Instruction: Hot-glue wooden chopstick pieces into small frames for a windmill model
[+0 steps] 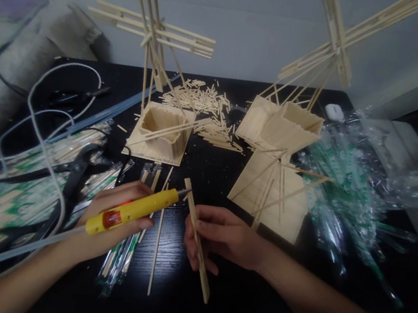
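My left hand (117,216) is closed around a yellow hot glue gun (139,210), with a clear glue stick (28,248) running out of its back end. The gun's metal nozzle points right and is at the upper part of a flat wooden strip (198,251); whether it touches cannot be made out. My right hand (225,234) pinches that strip, which looks like chopsticks laid side by side, between thumb and fingers, tilted over the table. A single chopstick (156,252) lies between my hands. Beside it are wrapped chopsticks (116,262).
Two stick-built windmill models (162,142) (281,125) stand at the back, with a pile of short stick pieces (205,101) between them. Loose plastic wrappers (341,180) cover the right side. White cable (45,141), black-handled cutters (78,169) and more wrapped chopsticks (20,197) lie left.
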Demonstrator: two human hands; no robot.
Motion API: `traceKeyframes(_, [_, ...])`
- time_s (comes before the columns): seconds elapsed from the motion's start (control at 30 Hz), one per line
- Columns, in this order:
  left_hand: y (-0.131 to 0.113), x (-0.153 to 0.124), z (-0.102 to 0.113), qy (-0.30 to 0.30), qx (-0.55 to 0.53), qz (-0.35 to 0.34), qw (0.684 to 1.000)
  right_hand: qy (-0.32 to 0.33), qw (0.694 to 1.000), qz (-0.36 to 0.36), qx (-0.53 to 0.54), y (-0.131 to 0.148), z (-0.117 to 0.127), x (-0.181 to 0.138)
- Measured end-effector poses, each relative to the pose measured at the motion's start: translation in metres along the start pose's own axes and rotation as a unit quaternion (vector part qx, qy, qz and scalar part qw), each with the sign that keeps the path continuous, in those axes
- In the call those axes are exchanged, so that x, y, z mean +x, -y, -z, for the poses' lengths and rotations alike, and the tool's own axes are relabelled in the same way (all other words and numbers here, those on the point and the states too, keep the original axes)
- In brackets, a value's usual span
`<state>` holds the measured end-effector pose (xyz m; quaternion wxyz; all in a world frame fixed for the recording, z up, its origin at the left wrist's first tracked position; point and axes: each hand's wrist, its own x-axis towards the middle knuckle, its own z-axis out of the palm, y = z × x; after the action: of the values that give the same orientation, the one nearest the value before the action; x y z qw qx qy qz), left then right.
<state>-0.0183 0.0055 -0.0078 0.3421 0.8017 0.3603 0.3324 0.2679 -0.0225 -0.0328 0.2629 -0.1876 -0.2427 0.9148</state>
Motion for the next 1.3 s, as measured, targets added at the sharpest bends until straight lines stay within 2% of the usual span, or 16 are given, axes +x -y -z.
traceKeyframes(0.1, [-0.001, -0.001, -0.001, -0.013, 0.016, 0.009, 1.0, -0.067, 0.993, 0.049, -0.089, -0.001, -0.008, -0.001])
traceKeyframes(0.17, [-0.002, -0.002, -0.002, -0.018, 0.011, 0.016, 1.0, -0.086, 0.986, 0.067, -0.124, -0.002, -0.012, -0.002])
traceKeyframes(0.4, [0.002, 0.0, 0.004, -0.019, 0.03, 0.002, 0.999, -0.092, 0.982, 0.063, -0.15, -0.002, -0.015, -0.003])
traceKeyframes(0.7, [-0.002, -0.001, -0.003, 0.0, 0.001, 0.011, 1.0, -0.094, 0.982, 0.068, -0.15, -0.002, -0.014, -0.003])
traceKeyframes(0.9, [0.002, -0.001, 0.001, -0.033, 0.028, 0.006, 0.999, -0.098, 0.98, 0.062, -0.16, -0.002, -0.015, -0.003])
traceKeyframes(1.1, [-0.002, -0.001, -0.005, 0.019, -0.027, 0.012, 0.999, -0.104, 0.979, 0.063, -0.165, -0.003, -0.015, -0.003])
traceKeyframes(1.3, [0.0, -0.001, 0.0, -0.014, 0.023, 0.018, 0.999, -0.104, 0.978, 0.062, -0.168, 0.0, -0.017, -0.003])
